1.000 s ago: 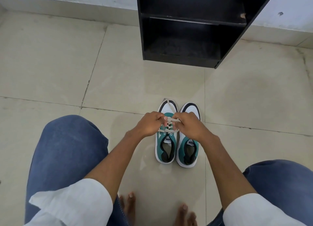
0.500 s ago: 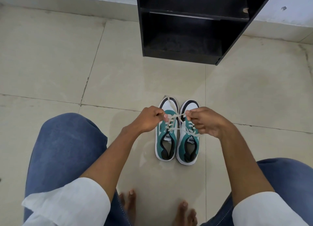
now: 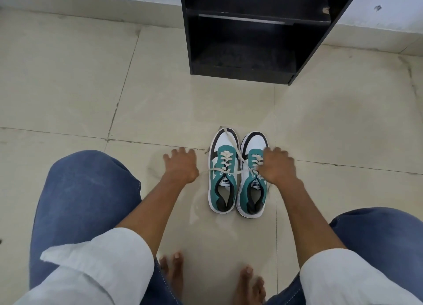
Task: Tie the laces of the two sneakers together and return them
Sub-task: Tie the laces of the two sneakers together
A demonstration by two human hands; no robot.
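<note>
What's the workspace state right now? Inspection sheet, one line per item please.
Surface: beige tiled floor, bare around the shoes.
Job's things: left sneaker and right sneaker side by side, toes toward the shelf; laces cross between them, knot not confirmable.
Clutter: nothing seen.
Grippers: left hand open, fingers spread, beside the left sneaker; right hand over the right sneaker's laces, grip unclear.
Cables: nothing seen.
Surroundings: black shelf unit against the wall, visible shelves hold nothing; bare feet below.

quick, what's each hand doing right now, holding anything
Left hand: open, fingers spread, beside the left sneaker, holding nothing.
Right hand: over the right sneaker's laces; whether its grip has them cannot be told.
</note>
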